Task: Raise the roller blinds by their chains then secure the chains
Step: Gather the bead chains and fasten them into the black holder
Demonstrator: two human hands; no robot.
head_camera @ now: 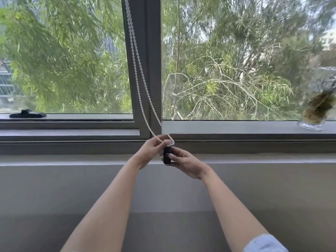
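Note:
A white bead chain (138,70) hangs in a double strand down the grey window mullion (151,60) from the top of the frame. Its lower loop runs through the white top of a small black cylinder (167,157), a chain weight or holder. My left hand (152,151) pinches the chain just left of that cylinder, below the sill line. My right hand (185,162) grips the black cylinder from the right, thumb on its front. No blind fabric shows over either pane.
A glass vase (314,113) with dried plant stuff stands on the sill at the far right. A black window handle (27,113) lies on the frame at the far left. Below the sill runs a grey ledge (72,160) and wall.

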